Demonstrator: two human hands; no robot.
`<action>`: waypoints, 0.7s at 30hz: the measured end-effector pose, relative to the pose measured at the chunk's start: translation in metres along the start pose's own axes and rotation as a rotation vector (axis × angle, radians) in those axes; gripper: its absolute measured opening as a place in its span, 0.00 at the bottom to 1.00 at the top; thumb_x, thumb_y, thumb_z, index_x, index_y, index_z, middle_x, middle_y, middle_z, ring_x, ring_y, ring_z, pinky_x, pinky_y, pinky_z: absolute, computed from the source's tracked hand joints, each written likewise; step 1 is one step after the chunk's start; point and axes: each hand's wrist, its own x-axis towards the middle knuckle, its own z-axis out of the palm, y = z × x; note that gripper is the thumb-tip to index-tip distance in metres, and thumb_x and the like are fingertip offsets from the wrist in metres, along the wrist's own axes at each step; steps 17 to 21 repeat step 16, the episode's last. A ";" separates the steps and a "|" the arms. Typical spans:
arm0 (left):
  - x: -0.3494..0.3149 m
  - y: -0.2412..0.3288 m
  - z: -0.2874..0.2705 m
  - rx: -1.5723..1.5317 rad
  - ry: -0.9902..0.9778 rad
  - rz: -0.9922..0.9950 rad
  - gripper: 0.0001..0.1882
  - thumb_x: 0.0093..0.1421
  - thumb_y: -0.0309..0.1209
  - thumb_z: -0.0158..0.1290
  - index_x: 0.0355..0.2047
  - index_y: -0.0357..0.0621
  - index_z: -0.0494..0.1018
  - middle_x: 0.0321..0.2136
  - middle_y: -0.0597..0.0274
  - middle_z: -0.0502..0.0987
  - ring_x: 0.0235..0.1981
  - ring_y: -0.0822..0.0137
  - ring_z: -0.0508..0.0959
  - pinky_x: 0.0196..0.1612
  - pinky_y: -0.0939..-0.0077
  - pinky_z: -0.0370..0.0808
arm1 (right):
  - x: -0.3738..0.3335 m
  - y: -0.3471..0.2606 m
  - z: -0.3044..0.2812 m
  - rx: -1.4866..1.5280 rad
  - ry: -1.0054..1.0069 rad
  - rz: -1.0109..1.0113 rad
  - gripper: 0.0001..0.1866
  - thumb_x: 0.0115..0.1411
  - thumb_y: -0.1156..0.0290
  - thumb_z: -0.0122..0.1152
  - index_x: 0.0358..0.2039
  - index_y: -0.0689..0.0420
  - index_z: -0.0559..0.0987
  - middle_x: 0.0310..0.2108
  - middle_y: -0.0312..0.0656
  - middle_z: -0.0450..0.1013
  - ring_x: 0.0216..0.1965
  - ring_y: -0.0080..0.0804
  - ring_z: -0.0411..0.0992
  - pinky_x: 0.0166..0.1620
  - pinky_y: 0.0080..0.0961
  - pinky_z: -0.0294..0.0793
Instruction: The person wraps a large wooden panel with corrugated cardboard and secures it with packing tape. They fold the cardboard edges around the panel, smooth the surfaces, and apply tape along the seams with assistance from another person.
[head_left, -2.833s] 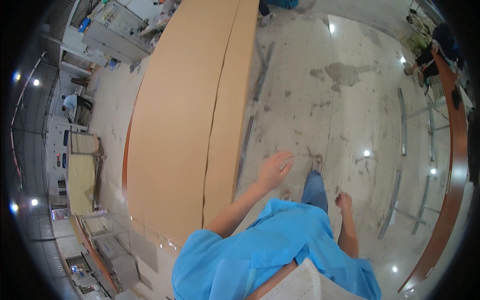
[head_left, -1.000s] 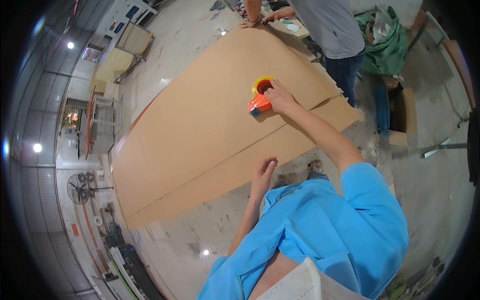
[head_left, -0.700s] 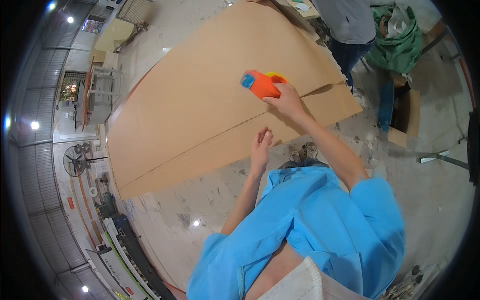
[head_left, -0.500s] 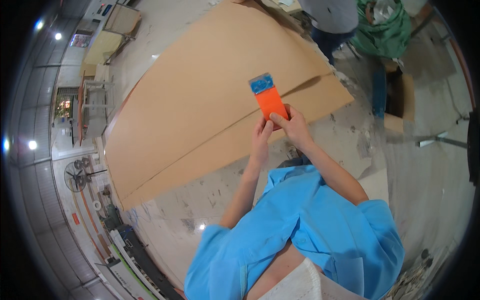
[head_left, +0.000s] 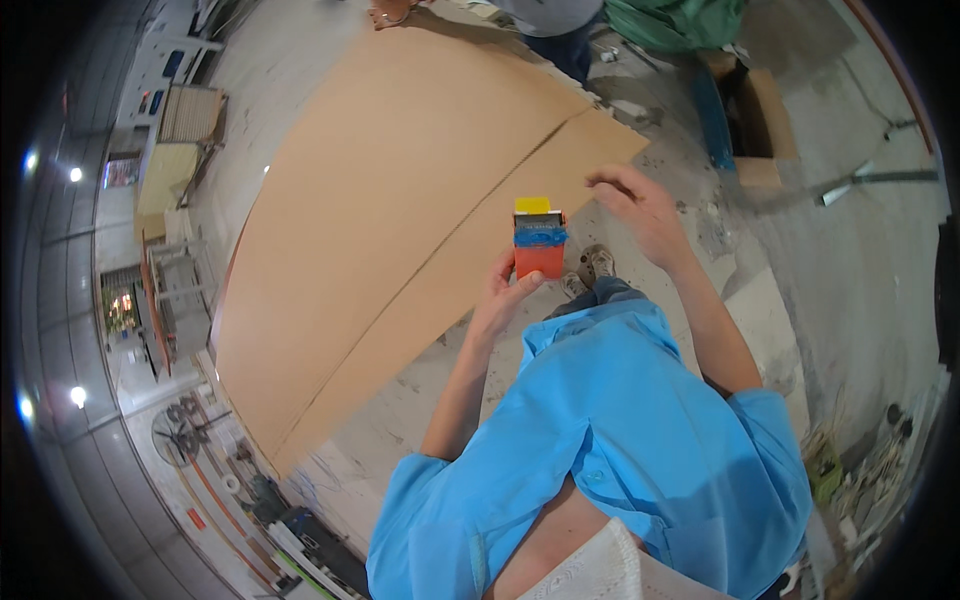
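The left hand gripped an orange tape dispenser by its lower end, held just above the near edge of the large cardboard sheet. The right hand hovered beside the dispenser, fingers loosely curled, holding nothing.

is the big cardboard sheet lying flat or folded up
Flat. The cardboard sheet lies spread open on the floor, one long crease showing; the left hand holds an orange tape dispenser above it.
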 end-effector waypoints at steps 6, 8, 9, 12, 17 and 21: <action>-0.009 0.000 -0.004 0.143 -0.069 -0.028 0.32 0.59 0.41 0.66 0.59 0.36 0.71 0.49 0.58 0.78 0.53 0.67 0.74 0.58 0.68 0.69 | -0.004 -0.007 0.008 -0.197 -0.335 0.038 0.15 0.66 0.62 0.61 0.42 0.60 0.83 0.37 0.39 0.76 0.40 0.28 0.73 0.43 0.26 0.72; -0.012 0.001 -0.006 0.166 -0.080 -0.049 0.32 0.59 0.41 0.66 0.59 0.36 0.71 0.48 0.58 0.78 0.51 0.68 0.74 0.55 0.69 0.70 | -0.007 0.003 0.011 -0.175 -0.352 0.033 0.14 0.65 0.62 0.62 0.41 0.61 0.84 0.36 0.39 0.76 0.40 0.28 0.73 0.43 0.26 0.71; -0.012 0.001 -0.006 0.183 -0.086 -0.050 0.32 0.59 0.41 0.65 0.58 0.36 0.72 0.47 0.58 0.79 0.49 0.68 0.75 0.54 0.69 0.71 | -0.011 0.009 0.011 -0.129 -0.331 0.042 0.14 0.64 0.62 0.63 0.40 0.61 0.84 0.36 0.39 0.76 0.40 0.28 0.73 0.43 0.26 0.71; -0.010 0.006 -0.003 0.281 -0.091 -0.044 0.31 0.59 0.42 0.65 0.57 0.35 0.72 0.45 0.56 0.79 0.48 0.69 0.75 0.52 0.70 0.72 | -0.018 0.022 0.007 -0.058 -0.277 0.049 0.12 0.64 0.65 0.65 0.40 0.61 0.84 0.38 0.38 0.75 0.40 0.26 0.72 0.43 0.24 0.71; -0.010 0.013 -0.001 0.284 -0.121 -0.128 0.34 0.58 0.43 0.66 0.58 0.36 0.72 0.44 0.55 0.79 0.47 0.67 0.76 0.52 0.71 0.72 | -0.030 0.037 0.010 0.065 -0.186 0.072 0.11 0.64 0.67 0.65 0.41 0.60 0.85 0.40 0.38 0.75 0.42 0.25 0.72 0.45 0.23 0.71; -0.010 0.013 -0.001 0.284 -0.121 -0.128 0.34 0.58 0.43 0.66 0.58 0.36 0.72 0.44 0.55 0.79 0.47 0.67 0.76 0.52 0.71 0.72 | -0.030 0.037 0.010 0.065 -0.186 0.072 0.11 0.64 0.67 0.65 0.41 0.60 0.85 0.40 0.38 0.75 0.42 0.25 0.72 0.45 0.23 0.71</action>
